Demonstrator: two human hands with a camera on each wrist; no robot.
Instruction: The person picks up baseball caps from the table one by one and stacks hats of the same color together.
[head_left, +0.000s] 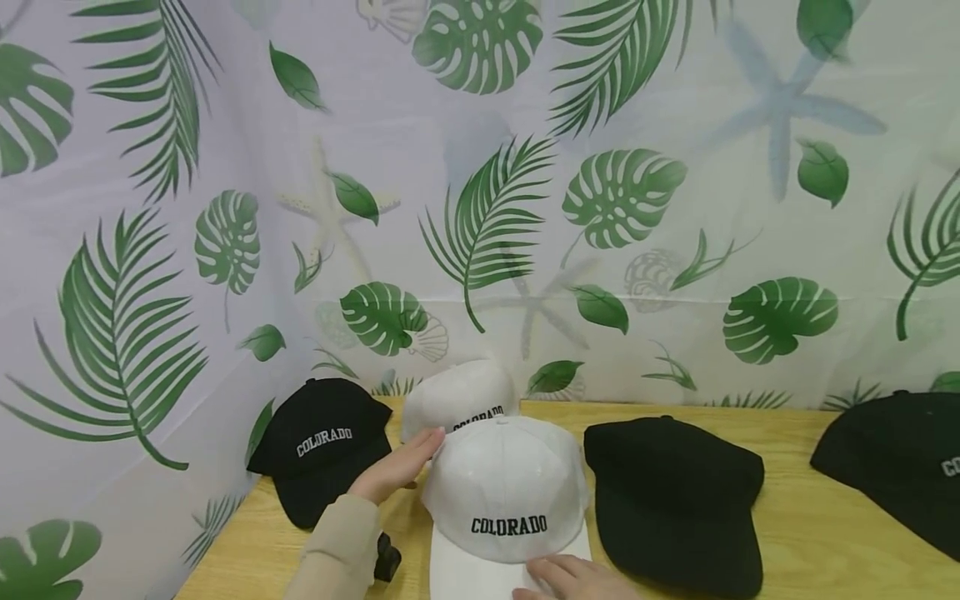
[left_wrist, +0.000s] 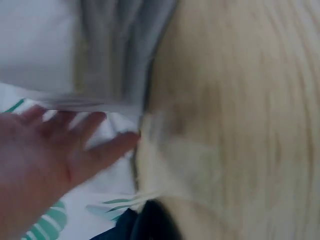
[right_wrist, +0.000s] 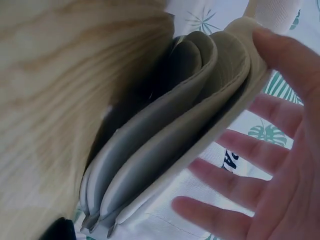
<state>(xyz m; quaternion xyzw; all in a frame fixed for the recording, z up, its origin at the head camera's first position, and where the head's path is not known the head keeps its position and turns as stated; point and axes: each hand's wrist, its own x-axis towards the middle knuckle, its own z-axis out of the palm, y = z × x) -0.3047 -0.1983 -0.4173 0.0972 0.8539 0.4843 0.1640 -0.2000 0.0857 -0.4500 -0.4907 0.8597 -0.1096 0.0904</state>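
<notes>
White caps lie nested in a stack [head_left: 510,483], the top one lettered COLORADO; several layered brims [right_wrist: 170,135] show in the right wrist view. My left hand [head_left: 401,468], fingers straight, is at the left side of the top cap's crown. In the left wrist view this hand [left_wrist: 55,160] has its fingers spread beside the white layers [left_wrist: 40,45]; contact is unclear. My right hand [head_left: 573,579] rests on the top cap's brim, and in the right wrist view the hand [right_wrist: 285,145] has its thumb at the brim edge, fingers extended over the cap's face.
Another white cap [head_left: 461,392] is behind the stack. A black COLORADO cap [head_left: 330,442] lies to the left, a plain black one [head_left: 675,500] to the right, another [head_left: 900,458] at the far right. A small black object [head_left: 386,558] is beside the left sleeve. Leaf-patterned cloth hangs behind.
</notes>
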